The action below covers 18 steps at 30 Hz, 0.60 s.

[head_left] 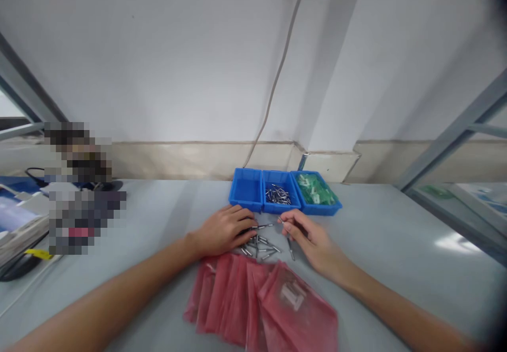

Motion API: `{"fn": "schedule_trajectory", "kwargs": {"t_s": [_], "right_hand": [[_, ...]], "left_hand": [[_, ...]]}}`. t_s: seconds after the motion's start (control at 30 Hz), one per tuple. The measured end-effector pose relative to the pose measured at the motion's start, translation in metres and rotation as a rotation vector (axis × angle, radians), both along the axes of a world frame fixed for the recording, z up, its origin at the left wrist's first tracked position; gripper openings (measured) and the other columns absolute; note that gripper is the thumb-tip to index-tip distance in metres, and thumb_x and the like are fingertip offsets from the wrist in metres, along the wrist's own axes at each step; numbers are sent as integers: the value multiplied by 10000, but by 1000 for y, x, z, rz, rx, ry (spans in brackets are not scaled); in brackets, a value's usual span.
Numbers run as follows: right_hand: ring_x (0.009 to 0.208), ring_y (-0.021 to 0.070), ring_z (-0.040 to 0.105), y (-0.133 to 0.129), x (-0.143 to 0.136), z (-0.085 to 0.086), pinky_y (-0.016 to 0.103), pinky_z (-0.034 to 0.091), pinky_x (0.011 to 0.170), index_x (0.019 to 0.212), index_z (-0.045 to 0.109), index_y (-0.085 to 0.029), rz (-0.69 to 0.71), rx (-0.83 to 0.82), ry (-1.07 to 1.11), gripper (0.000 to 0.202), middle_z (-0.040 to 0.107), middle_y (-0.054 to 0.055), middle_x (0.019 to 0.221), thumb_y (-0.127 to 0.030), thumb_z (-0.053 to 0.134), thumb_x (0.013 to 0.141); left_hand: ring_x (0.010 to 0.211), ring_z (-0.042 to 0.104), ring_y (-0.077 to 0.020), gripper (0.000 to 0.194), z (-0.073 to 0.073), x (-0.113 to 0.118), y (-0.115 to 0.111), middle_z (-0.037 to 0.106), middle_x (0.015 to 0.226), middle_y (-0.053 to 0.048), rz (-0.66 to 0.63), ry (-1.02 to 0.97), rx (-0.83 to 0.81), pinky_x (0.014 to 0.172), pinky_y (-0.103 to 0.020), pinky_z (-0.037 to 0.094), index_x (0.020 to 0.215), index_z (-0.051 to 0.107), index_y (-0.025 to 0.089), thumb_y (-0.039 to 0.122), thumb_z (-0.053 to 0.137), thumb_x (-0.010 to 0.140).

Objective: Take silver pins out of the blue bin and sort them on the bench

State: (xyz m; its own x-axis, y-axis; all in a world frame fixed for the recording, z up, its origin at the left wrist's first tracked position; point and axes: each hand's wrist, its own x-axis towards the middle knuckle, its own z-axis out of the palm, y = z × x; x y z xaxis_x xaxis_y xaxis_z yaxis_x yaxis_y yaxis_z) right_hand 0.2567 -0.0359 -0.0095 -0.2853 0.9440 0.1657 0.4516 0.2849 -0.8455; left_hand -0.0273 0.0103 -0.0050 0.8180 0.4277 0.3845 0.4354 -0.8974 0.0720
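Observation:
Several slim metal pins [264, 247] lie loose on the grey table [158, 220]. My left hand [229, 229] rests at their left side, fingers curled over a pin that points right. To the right, my right hand [303, 234] pinches a small metal pin [281, 220] between thumb and fingertips; another pin [291, 248] lies below it. Behind the hands stand three blue bins: an empty left bin [247, 187], a middle bin [297, 204] with metal pins, and a right bin [332, 208] with green packets. Red plastic bags [237, 302] overlap in front of my hands.
At the left, a pixelated area [83, 193] hides a person or objects, beside cables and a yellow tag [38, 254]. Metal frame bars [455, 130] rise at the right. A cable [279, 72] hangs down the wall behind the bins.

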Motion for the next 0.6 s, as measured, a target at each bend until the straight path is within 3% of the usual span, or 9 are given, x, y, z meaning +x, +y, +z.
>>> {"fn": "schedule_trajectory", "kwargs": {"t_s": [0.6], "right_hand": [[832,207,629,-7,-3,11,328,485,781,1125,640,-261,6,7,-45,255,697,10,921,-449,469,1115]], "left_hand": [[1074,661,-216,309,0,0,0,703,1216,-87,-3,-7,-18,965,-363,513,1239,695,187,367,465,1136]]}}
